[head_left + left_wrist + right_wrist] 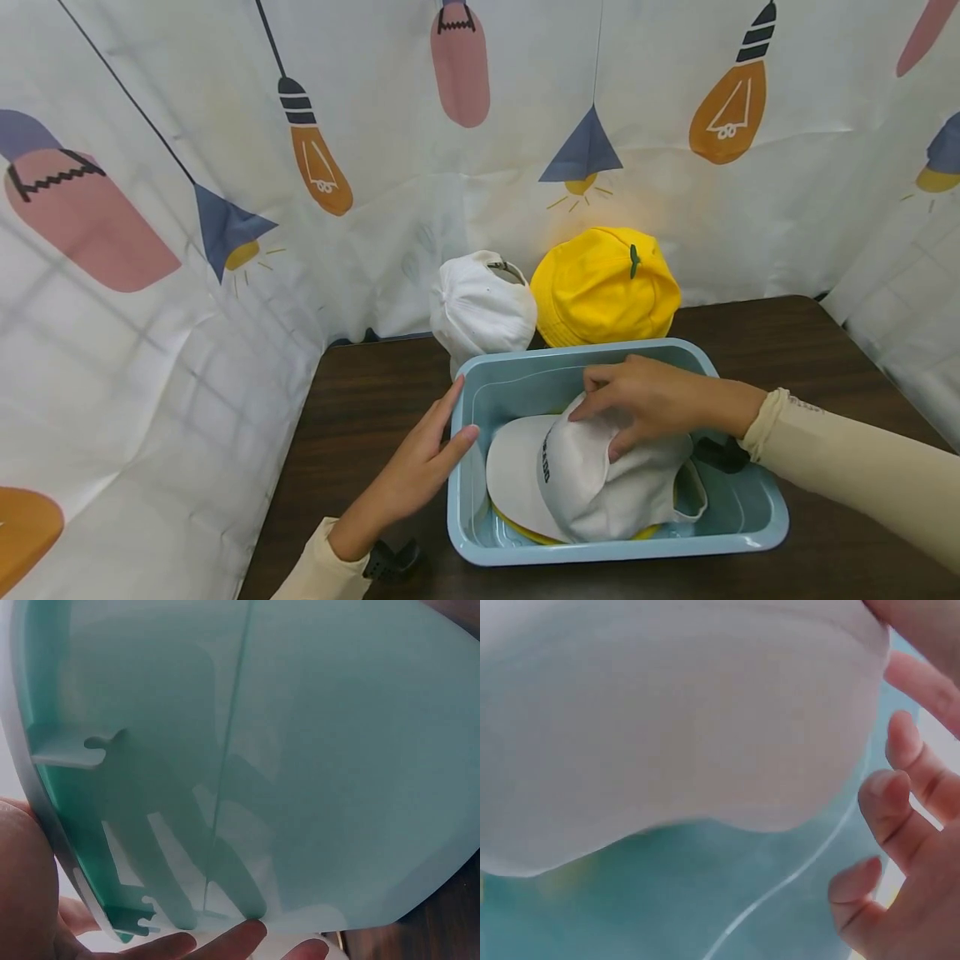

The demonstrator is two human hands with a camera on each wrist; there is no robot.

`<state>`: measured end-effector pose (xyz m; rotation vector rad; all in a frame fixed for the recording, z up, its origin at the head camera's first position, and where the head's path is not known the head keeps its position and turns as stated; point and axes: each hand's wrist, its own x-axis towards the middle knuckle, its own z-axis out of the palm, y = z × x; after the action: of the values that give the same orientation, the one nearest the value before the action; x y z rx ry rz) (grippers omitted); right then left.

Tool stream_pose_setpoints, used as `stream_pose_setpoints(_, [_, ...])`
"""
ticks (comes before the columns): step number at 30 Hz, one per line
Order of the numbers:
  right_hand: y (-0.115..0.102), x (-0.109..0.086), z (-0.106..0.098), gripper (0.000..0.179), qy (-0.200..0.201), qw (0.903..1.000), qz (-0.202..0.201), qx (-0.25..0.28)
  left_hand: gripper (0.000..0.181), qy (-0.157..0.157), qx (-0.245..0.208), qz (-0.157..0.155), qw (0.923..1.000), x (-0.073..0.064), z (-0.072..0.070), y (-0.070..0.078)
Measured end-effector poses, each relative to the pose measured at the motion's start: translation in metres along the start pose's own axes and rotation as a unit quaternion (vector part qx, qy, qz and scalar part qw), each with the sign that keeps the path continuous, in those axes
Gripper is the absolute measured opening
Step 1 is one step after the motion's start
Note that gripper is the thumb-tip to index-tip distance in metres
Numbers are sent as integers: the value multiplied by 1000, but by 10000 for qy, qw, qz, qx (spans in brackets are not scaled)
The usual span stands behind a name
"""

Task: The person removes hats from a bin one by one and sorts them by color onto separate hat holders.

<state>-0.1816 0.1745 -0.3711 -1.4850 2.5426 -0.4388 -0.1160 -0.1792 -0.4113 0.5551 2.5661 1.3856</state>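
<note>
In the head view a white cap (626,492) with dark lettering lies in a light blue plastic tub (615,550), its brim pointing left. Yellow edges of another item (525,533) show beneath it. My right hand (652,400) reaches in from the right and pinches the cap's crown between thumb and index finger. The right wrist view has the white fabric (682,750) close up, with the other fingers (889,802) bent beside it. At the tub's left rim rests my left hand (412,475), fingers fairly straight; in the left wrist view its fingertips lie along the outer wall (337,787).
Behind the tub, a second white cap (483,308) and a yellow bucket hat (607,287) with a small green sprout stand side by side. The dark wooden table (360,408) meets a white curtain (420,200) printed with lamps at its back edge.
</note>
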Motion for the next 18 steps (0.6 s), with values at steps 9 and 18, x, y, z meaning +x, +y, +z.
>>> stream_pose_setpoints(9, [1,-1,-2,31,899,9955,-295,105,73,27,-39,-76,10000,0,1,1])
stream_pose_setpoints(18, [2,-4,-4,8,1118,9927,3,445,71,-19,53,74,10000,1,0,-1])
